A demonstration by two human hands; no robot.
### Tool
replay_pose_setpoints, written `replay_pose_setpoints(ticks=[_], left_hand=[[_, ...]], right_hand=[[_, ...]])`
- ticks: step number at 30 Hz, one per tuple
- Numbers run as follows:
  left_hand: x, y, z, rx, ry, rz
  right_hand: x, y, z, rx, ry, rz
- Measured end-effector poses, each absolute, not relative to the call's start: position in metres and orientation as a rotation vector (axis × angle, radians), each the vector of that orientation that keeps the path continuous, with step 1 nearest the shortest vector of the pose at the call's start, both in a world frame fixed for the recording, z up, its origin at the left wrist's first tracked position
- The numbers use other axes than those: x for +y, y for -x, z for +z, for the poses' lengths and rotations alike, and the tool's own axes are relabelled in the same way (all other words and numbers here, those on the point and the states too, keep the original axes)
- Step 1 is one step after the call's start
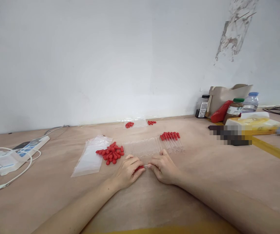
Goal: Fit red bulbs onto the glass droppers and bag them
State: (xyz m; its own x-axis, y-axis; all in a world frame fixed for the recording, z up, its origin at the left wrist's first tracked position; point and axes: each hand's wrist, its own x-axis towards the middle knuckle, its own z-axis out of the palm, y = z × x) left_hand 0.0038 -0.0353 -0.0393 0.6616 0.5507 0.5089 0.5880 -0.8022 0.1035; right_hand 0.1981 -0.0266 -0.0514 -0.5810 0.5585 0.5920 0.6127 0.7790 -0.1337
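Observation:
My left hand (129,169) is closed round a red rubber dropper bulb (140,168). Facing it, my right hand (163,167) pinches a thin clear dropper tube (146,166), whose end meets the bulb between my hands. How far it sits inside I cannot tell. Just beyond my hands lies a row of bare clear tubes (142,147). To its right are several droppers (170,136) with red bulbs on their far ends. A pile of loose red bulbs (112,152) lies beyond and left of my left hand, partly over a clear plastic bag (91,159).
Two small groups of red bulbs (129,124) lie near the wall by clear plastic. At left is a white power strip (20,156) with cables. At right stand a tissue pack (252,125), a green-lidded jar (234,109), bottles and a beige bag (222,97).

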Motion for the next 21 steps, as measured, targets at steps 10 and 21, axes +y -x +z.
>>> replay_pose_setpoints(ticks=[10,21], left_hand=[[-0.033,-0.002,-0.041,-1.012,2.771,-0.943],[-0.035,0.002,-0.039,-1.223,2.737,-1.03]], right_hand=[[-0.036,-0.204,-0.032,-2.414,0.905,-0.225],[-0.004,-0.247,-0.022,-1.927,1.576,0.049]])
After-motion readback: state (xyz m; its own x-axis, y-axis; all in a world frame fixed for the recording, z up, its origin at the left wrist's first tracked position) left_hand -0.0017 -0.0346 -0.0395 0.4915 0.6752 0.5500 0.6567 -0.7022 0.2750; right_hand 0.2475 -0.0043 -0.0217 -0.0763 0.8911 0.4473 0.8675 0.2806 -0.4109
